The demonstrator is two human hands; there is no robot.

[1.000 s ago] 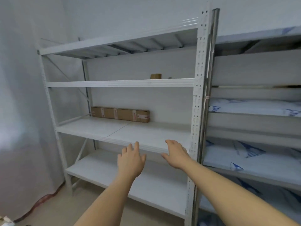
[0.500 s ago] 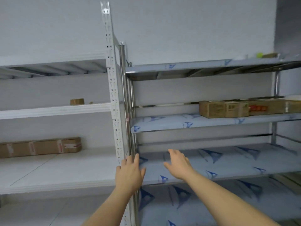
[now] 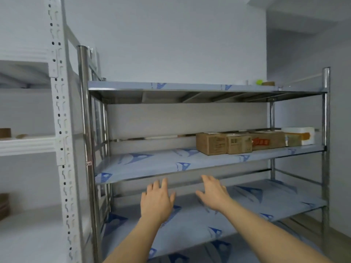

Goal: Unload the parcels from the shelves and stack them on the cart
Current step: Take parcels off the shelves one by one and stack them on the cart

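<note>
- Head view: my left hand (image 3: 157, 201) is raised in front of the steel rack (image 3: 325, 118), back of hand to camera, fingers spread loosely, holding nothing.
- My right hand (image 3: 213, 192) is beside it, also empty, fingers splayed, thumb out to the left.
- Both hands are in the air below the front edge of the middle shelf (image 3: 152, 165), touching nothing.
- Parcels (image 3: 211, 143) sit in a row on the right part of that middle shelf: cardboard boxes touching side by side, with a white box (image 3: 307, 137) at the far right end.
- Small green ball (image 3: 259, 82) on the top shelf, right side.
- White rack (image 3: 58, 111) on the left; brown items at its left edge, cropped.
</note>
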